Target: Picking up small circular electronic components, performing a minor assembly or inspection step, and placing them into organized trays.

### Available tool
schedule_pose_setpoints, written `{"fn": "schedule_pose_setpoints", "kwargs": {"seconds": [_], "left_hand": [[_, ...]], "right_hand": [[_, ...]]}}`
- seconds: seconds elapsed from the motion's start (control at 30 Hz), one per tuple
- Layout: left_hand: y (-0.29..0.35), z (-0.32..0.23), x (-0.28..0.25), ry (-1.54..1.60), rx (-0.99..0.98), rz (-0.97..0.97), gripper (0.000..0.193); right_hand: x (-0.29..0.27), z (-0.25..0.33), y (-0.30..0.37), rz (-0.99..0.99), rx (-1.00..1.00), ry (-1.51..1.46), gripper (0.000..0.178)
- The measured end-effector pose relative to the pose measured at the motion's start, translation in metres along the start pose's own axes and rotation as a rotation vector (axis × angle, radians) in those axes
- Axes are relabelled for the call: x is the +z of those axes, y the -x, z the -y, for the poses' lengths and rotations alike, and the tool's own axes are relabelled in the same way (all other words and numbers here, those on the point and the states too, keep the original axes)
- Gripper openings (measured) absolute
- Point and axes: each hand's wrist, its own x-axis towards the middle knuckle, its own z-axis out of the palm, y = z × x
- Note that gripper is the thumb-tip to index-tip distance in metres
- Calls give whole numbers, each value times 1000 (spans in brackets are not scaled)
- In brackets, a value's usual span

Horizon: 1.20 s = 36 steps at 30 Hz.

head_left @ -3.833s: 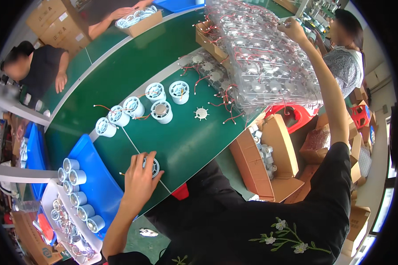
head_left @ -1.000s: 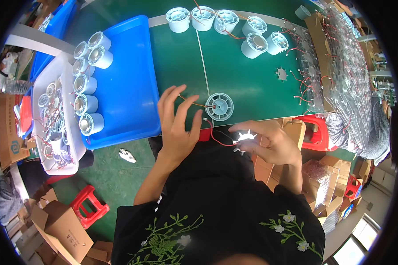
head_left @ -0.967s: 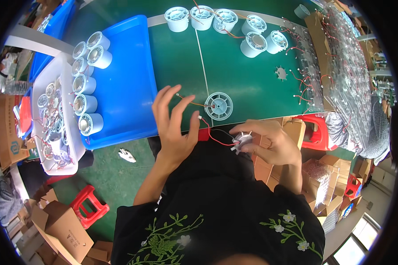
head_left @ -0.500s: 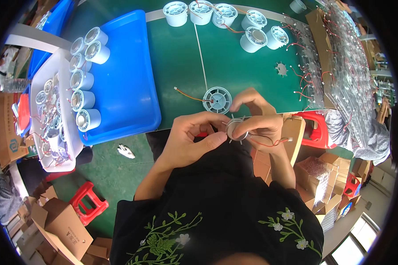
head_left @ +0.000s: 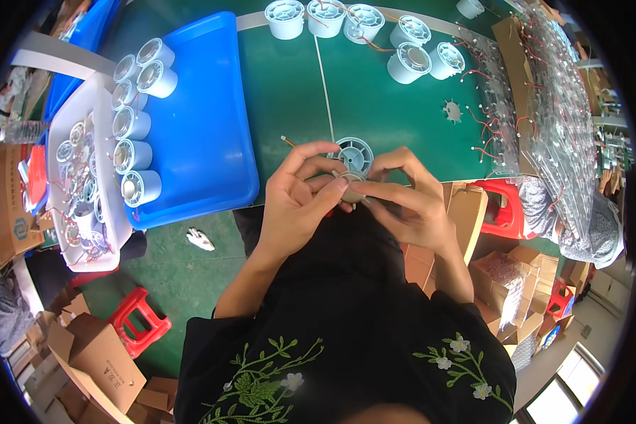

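Between both hands, just off the table's near edge, is a small round grey disc part [head_left: 352, 191] with short prongs around its rim. My left hand [head_left: 297, 201] pinches it from the left, thumb on its face. From the right, the fingers of my right hand [head_left: 417, 205] close on its other side. Right behind the fingers a white round spoked housing [head_left: 355, 154] sits on the green table, partly covered by my left fingers. The tip of its orange wire shows left of my hand. The disc's underside is hidden by my fingers.
A blue tray [head_left: 198, 127] at left holds several white cups along its left side, beside a white bin [head_left: 85, 240] of parts. More white cups [head_left: 410, 62] stand at the table's back. A flat spiky piece [head_left: 452, 111] lies near clear bags with red wires [head_left: 555, 127].
The disc part has moved left and slightly up, closer to the housing, and is turned in the fingers. Its red wire and plug, which hung at the right, no longer show.
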Motion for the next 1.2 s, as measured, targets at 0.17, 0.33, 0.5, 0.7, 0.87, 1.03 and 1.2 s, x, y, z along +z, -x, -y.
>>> {"fn": "schedule_pose_setpoints", "kwargs": {"seconds": [0.17, 0.33, 0.5, 0.7, 0.87, 1.03, 1.2], "left_hand": [[3, -10, 3, -217, -76, 17, 46], [1, -23, 1, -595, -61, 132, 35], [-4, -25, -10, -887, 39, 157, 19], [-25, -36, -15, -1308, 470, 256, 14], [-30, -34, -21, -1414, 640, 200, 8], [-30, -17, -32, -1449, 698, 99, 8], [-27, -4, -42, -1395, 663, 51, 10]], "right_hand": [[0, 14, -1, 41, 150, -91, 39], [-1, 13, 2, 41, 199, -1, 43], [-3, 8, -1, -42, 220, 79, 43], [12, -4, -2, -143, 235, 69, 43], [22, -3, -7, -198, 255, 112, 41], [28, -5, -6, -159, 294, 136, 40], [31, -10, -4, -145, 290, 154, 39]]}}
